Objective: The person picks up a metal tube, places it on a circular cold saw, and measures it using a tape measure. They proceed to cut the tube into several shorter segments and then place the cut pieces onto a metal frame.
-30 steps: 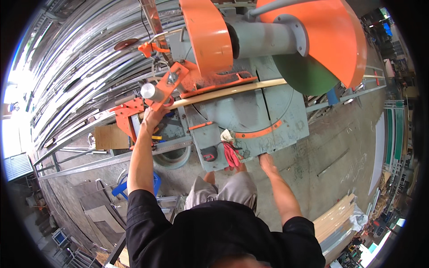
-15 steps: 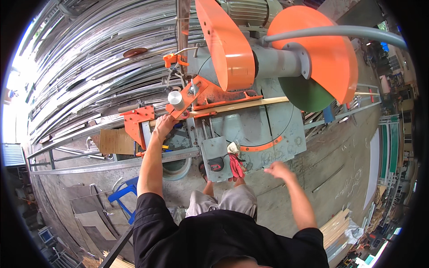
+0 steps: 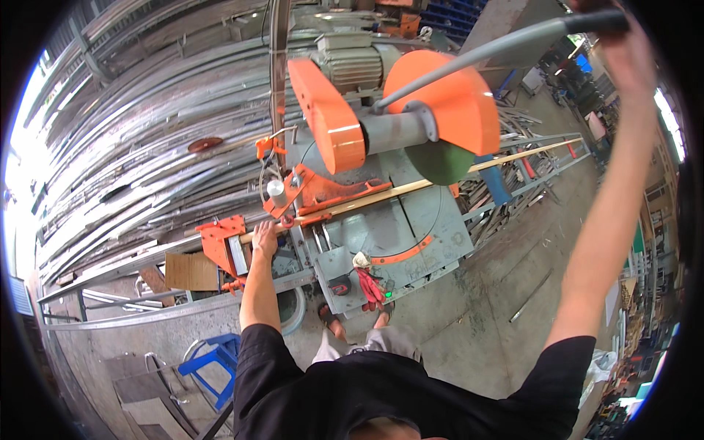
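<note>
My left hand (image 3: 264,239) is closed over the left part of a long, pale yellow bar (image 3: 352,206), beside an orange clamp block (image 3: 221,238). The bar lies along an orange fence (image 3: 334,192) on the grey table of a cut-off saw (image 3: 440,220). Up at the right, my right hand (image 3: 629,62), smeared by motion, is at the black grip of the saw's long grey handle (image 3: 488,55) and seems wrapped round it. Behind the bar is the green cutting disc (image 3: 440,163), partly hidden under its orange guard (image 3: 447,92).
Red gloves (image 3: 371,287) and a dark red and black tape measure (image 3: 339,285) lie at the table's front edge. A blue stool (image 3: 213,367) stands on the floor at lower left. Racks of metal lengths (image 3: 147,132) fill the far left. An orange belt cover (image 3: 330,121) and motor (image 3: 350,62) top the saw.
My right hand has risen from in front of the table to the handle's grip at upper right. My left hand stays on the bar. The view has shifted, showing more of the handle.
</note>
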Demonstrator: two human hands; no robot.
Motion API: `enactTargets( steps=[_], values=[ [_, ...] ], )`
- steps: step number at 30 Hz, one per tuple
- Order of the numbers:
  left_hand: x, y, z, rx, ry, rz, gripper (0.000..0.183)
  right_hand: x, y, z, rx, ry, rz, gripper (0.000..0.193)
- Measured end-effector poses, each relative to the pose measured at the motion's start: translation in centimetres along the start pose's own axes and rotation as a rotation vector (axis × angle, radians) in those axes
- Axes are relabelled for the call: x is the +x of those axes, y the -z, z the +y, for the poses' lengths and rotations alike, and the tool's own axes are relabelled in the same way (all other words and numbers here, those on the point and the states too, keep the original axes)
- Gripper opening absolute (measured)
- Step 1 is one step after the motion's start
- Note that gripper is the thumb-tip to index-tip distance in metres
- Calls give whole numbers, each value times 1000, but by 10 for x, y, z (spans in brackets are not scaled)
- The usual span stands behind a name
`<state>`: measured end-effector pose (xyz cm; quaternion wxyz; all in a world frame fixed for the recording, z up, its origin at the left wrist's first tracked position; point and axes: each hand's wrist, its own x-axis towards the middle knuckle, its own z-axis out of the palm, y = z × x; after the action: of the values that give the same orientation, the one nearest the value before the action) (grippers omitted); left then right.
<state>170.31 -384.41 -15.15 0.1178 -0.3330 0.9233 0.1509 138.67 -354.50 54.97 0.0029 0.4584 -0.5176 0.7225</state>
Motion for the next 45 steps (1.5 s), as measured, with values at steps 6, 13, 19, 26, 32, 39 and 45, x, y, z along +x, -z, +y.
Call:
enactTargets(
  steps=[6, 13, 19, 26, 32, 39, 45],
  values=[
    [-28, -36, 35, -17, 36, 111, 62, 17, 98, 6, 360, -50, -460, 27],
    [-157, -79, 51, -512, 124, 336, 61, -206, 81, -6, 239, 18, 39, 35],
    [-267, -90, 177, -760, 99, 478, 42, -295, 135, -47, -331, -259, -378, 44],
    [-329, -157, 215, -678, 421, -2, 57, -318, 125, -61, -817, -269, -594, 15],
    [-408, -255, 190, -674, 645, -154, 58, -374, 129, -35, -873, -95, -791, 37],
    [-411, -271, 196, -647, 647, -286, 55, -404, 147, -28, -738, -370, -700, 35],
    [-424, -265, 178, -652, 689, -151, 59, -397, 145, -19, -670, -378, -653, 31]
  ],
)
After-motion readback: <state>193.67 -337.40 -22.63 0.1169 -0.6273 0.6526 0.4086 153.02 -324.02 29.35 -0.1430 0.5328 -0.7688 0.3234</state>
